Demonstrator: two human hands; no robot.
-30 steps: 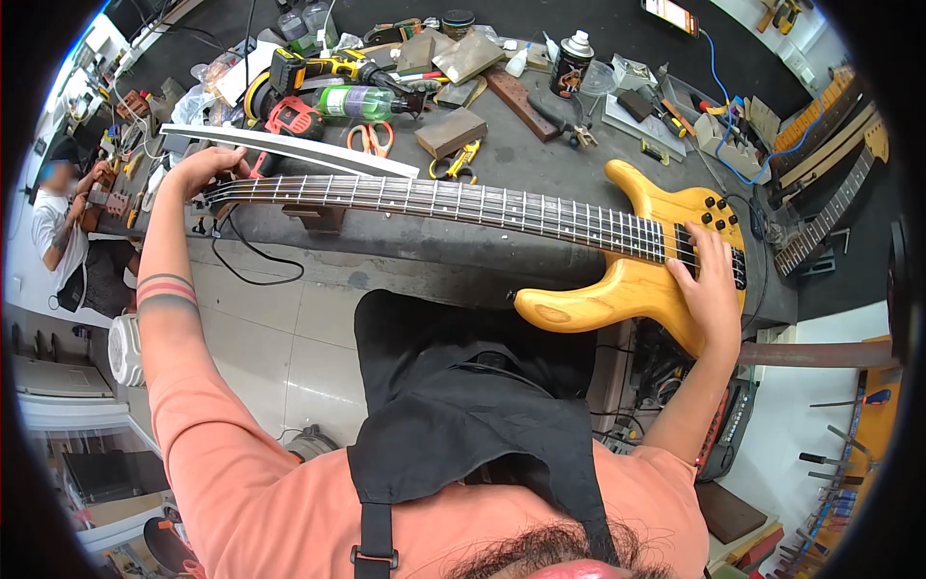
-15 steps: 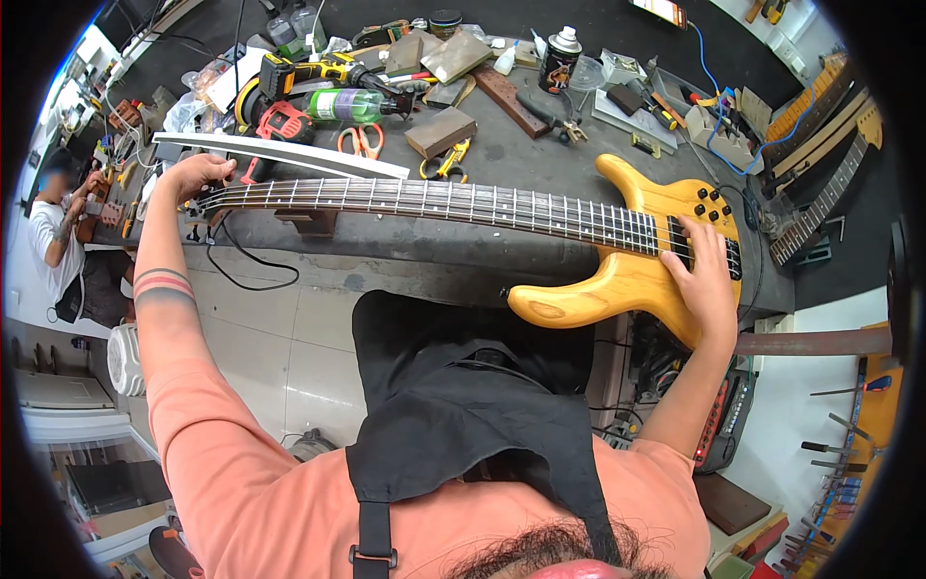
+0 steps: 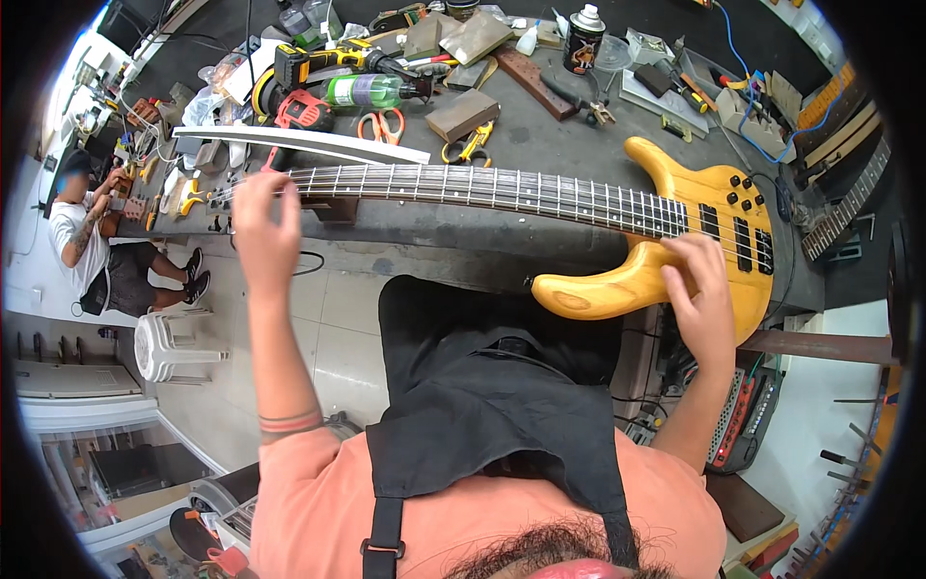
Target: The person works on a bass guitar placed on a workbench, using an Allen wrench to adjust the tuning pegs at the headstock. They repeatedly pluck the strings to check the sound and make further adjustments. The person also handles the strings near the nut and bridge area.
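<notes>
A bass guitar (image 3: 579, 193) with a natural yellow wood body lies across the workbench, its neck pointing left and its body at the right. My left hand (image 3: 262, 227) is over the neck close to the headstock end, slightly blurred, thumb apart from the fingers and nothing held. It hides part of the neck there; whether it touches the strings I cannot tell. My right hand (image 3: 702, 294) hovers at the strings by the end of the fretboard, thumb spread from loosely bent fingers. A dark block (image 3: 330, 208) sits under the neck.
Behind the neck lie a white straight strip (image 3: 309, 147), orange scissors (image 3: 381, 126), yellow-handled scissors (image 3: 471, 145), a wooden block (image 3: 463, 116), a green bottle (image 3: 367, 92) and a spray can (image 3: 583, 43). A co-worker (image 3: 87, 232) sits at far left near a white stool (image 3: 169, 347).
My left hand has left the headstock end and moved right along the neck. My right hand has shifted left off the pickup area. The view has swung slightly left.
</notes>
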